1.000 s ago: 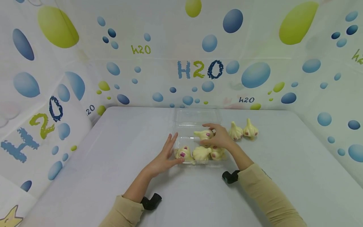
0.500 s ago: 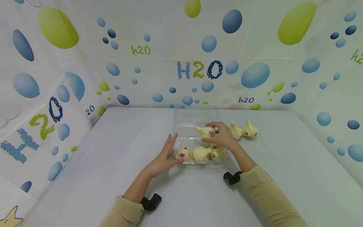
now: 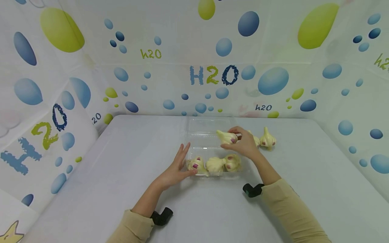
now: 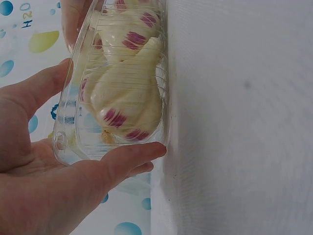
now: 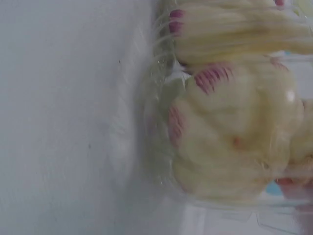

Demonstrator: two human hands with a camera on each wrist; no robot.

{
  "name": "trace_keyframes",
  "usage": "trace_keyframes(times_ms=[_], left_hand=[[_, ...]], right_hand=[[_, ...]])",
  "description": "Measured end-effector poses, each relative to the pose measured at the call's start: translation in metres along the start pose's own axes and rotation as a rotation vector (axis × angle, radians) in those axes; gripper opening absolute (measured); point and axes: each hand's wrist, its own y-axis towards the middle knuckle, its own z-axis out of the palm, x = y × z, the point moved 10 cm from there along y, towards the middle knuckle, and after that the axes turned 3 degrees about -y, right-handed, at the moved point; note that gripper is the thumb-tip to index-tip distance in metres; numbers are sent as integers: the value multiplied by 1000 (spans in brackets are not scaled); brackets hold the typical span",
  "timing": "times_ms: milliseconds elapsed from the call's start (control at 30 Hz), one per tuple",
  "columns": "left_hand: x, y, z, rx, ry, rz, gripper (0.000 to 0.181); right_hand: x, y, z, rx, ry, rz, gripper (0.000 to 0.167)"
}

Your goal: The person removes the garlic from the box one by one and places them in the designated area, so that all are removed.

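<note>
A clear plastic clamshell box [image 3: 199, 152] stands on the table with its lid [image 3: 209, 124] folded back. Three garlic bulbs line its front: left [image 3: 197, 163], middle [image 3: 215, 164] and right [image 3: 232, 162]. In my right hand [image 3: 247, 145], thumb and fingers pinch another garlic bulb [image 3: 227, 137] above the rear right of the box, its stem pointing left. My left hand [image 3: 171, 173] rests at the box's front left corner, thumb at the front rim and extended fingers along the side. The left wrist view shows this hand [image 4: 58, 171] touching the clear wall. The right wrist view is blurred.
Right of the box, one garlic bulb [image 3: 268, 137] stands on the white table [image 3: 146, 145]. Beside it another bulb [image 3: 257, 140] is partly hidden by the right hand. A patterned sheet [image 3: 170, 81] hangs behind and along the sides.
The right hand has lifted its garlic bulb up and to the right, away from the front row in the box. The left hand has stayed in place.
</note>
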Motion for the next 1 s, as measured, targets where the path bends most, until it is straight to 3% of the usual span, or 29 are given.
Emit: trace_keyframes(times_ms=[133,600,733,900,1000], left_hand=[[6,3,-1,-6,3,8,91],[7,2,-1,-13,-3,8,91],[8,3,-1,-17,-1,2,91],[-6,-3,0,-17,-7,1,89],[-8,-4,0,-14,-10,-4,89]], right_hand=[[-5,-1,-7,-14,-4,24,55],[-17,-6,-29,-85,4,53,53],[-26,-7,-36,-101,0,104,58],[-30,-11,-46,-117,7,122,61],[-33,-12,-52,-143,-10,124,61]])
